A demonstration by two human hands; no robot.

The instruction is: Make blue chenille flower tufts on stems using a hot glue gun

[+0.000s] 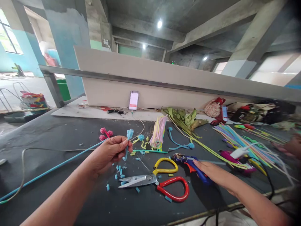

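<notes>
My left hand (117, 149) is closed, pinching a small light-blue pipe-cleaner flower (129, 134) upright by its stem. My right hand (207, 169) rests on a blue glue gun (199, 177) with an orange trigger; its nozzle end, crusted with residue, points left. The fingers on the far side of the glue gun are hidden. Between my hands lie open scissors (150, 179) with one yellow and one red handle. Small blue cut pieces (120, 169) are scattered around the blades. A blue flower head (141, 137) and yellow bits (144, 145) lie just beyond my left hand.
Behind are a bundle of pastel pipe cleaners (158, 131), green leaves (185, 117) and a propped phone (134, 100). Pink pompoms (105, 133) sit left. At right are more pipe cleaners (246, 142), a power strip with cables (237, 160), and another person's hand (293, 144).
</notes>
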